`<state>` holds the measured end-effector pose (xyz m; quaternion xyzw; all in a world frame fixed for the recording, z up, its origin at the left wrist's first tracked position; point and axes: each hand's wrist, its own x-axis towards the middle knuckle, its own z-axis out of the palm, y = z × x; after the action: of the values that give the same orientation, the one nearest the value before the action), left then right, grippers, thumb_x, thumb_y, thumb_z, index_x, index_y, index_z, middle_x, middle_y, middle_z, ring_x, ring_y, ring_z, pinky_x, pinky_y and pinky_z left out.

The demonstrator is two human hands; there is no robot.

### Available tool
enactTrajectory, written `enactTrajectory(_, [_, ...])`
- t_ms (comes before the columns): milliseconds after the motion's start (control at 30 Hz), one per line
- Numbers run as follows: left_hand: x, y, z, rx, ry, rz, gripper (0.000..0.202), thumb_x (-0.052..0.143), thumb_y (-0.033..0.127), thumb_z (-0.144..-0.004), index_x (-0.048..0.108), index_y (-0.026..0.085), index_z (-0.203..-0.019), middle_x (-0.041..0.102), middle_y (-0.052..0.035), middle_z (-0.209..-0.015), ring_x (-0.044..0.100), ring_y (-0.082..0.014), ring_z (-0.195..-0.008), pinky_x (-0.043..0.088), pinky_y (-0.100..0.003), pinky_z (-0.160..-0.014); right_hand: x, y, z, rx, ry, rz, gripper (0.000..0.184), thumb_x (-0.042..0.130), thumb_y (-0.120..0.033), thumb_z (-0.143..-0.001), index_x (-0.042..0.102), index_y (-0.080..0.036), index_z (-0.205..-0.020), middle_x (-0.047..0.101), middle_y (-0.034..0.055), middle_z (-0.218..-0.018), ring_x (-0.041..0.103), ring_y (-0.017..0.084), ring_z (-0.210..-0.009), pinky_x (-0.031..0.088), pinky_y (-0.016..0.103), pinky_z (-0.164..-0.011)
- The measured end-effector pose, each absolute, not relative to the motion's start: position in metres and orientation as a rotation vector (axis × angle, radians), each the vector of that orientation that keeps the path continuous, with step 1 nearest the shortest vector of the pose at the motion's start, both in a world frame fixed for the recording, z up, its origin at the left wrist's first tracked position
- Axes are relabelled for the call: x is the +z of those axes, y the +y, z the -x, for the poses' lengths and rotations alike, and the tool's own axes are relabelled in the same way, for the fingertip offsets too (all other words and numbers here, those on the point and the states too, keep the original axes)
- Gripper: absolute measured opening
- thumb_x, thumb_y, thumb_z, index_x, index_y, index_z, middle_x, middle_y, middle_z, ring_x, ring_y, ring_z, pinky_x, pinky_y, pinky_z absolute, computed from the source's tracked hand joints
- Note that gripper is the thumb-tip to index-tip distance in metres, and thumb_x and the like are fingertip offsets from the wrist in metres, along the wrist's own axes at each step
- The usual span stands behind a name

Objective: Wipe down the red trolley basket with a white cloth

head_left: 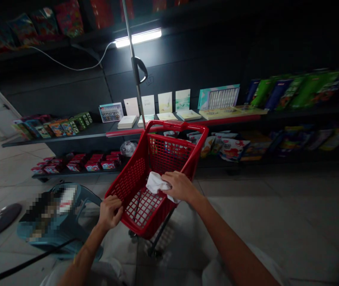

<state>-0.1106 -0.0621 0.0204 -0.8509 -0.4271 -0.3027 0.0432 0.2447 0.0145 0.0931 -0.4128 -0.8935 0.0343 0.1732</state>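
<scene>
A red plastic shopping cart (146,229) with latticed sides stands in front of me on dark wheels. My left hand (110,212) is closed over the cart's left rim, near its front corner. In my right hand (179,186) is a crumpled white cloth (156,182), pressed against the right rim of the basket. Part of the cloth hangs below my fingers on the outer side. Through the lattice of the basket's bottom the floor shows.
Behind the cart runs a dark shelf (94,133) with books, boxes and snack bags. A thin metal pole (132,43) rises before it. At left are a blue-grey plastic stool (82,194) with blurred items, a round stand base (0,222) and a black cable (35,259).
</scene>
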Motion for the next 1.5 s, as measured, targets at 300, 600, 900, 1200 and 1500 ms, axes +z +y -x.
enactTrajectory(300, [0.024,-0.033,0.137,-0.832,-1.607,2.502,0.034,0.041,0.027,-0.103,0.068,0.023,-0.083,0.074,-0.0053,-0.107,0.06,-0.025,-0.117,0.04,-0.054,-0.116,0.075,0.009,-0.222,-0.008,-2.402,1.196,0.023,0.073,-0.037,-0.091,0.068,-0.02,-0.105,0.071,0.0057,-0.104,0.061,0.022,-0.099,0.035,0.033,-0.092])
enactTrajectory(600, [0.034,-0.057,0.083,-0.797,-1.539,2.639,0.026,0.043,0.029,-0.105,0.067,0.026,-0.114,0.074,-0.0042,-0.116,0.066,-0.0203,-0.112,0.032,-0.052,-0.124,0.073,0.002,-0.21,-0.064,-2.345,1.255,0.027,0.068,-0.036,-0.094,0.067,-0.023,-0.118,0.072,0.0049,-0.105,0.061,0.023,-0.1,0.032,0.038,-0.094])
enactTrajectory(900, [0.031,-0.056,0.069,-0.642,-1.383,2.606,0.04,0.043,0.028,-0.104,0.055,0.021,-0.067,0.06,-0.0005,-0.067,0.056,-0.0173,-0.071,0.044,-0.041,-0.086,0.076,0.002,-0.232,-0.116,-2.381,1.256,0.025,0.064,-0.038,-0.097,0.069,-0.023,-0.116,0.073,0.0056,-0.103,0.062,0.023,-0.099,0.031,0.038,-0.1])
enactTrajectory(1200, [0.02,-0.048,0.067,-0.744,-1.355,2.59,0.039,0.042,0.023,-0.102,0.052,0.022,-0.064,0.056,-0.0011,-0.064,0.051,-0.0176,-0.069,0.044,-0.04,-0.086,0.121,0.026,-0.29,-0.242,-2.368,1.782,0.031,0.053,-0.041,-0.098,0.076,-0.02,-0.097,0.078,0.0123,-0.097,0.071,0.025,-0.092,0.039,0.035,-0.086])
enactTrajectory(1500, [0.012,-0.042,0.054,-0.905,-1.401,2.581,0.041,0.035,0.02,-0.101,0.047,0.023,-0.063,0.055,-0.003,-0.063,0.05,-0.02,-0.07,0.045,-0.045,-0.085,0.107,0.01,-0.212,0.159,-2.705,1.644,0.046,0.047,-0.045,-0.099,0.082,-0.015,-0.101,0.078,0.0216,-0.104,0.076,0.033,-0.099,0.051,0.039,-0.084])
